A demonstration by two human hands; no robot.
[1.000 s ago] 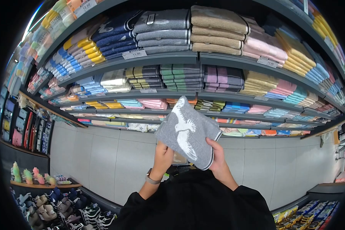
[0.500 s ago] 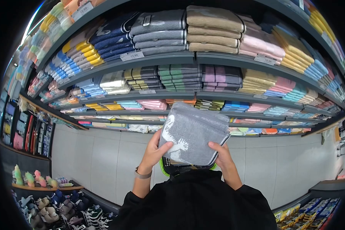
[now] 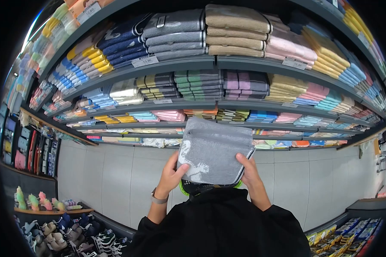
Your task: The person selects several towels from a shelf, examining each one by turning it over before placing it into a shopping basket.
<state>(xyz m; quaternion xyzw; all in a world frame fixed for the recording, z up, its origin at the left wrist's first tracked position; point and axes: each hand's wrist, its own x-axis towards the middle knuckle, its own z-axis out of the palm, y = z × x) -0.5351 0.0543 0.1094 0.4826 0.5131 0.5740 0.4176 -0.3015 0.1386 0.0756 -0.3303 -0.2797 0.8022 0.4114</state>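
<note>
The grip of the left hand (image 3: pixel 169 176) pinches the near left edge of a folded grey towel (image 3: pixel 216 150), thumb on top; the right hand (image 3: pixel 251 175) clamps its right edge likewise. The towel lies between them, in front of the shelves and partly over a green-rimmed basket (image 3: pixel 184 187). Its far end has no hand under it, so it could sag or unfold if either thumb eases, and a loose layer might slip out. The basket's contents are mostly hidden by the towel. The upper shelf (image 3: pixel 176 65) bears stacks of folded navy, grey, tan and pink towels.
</note>
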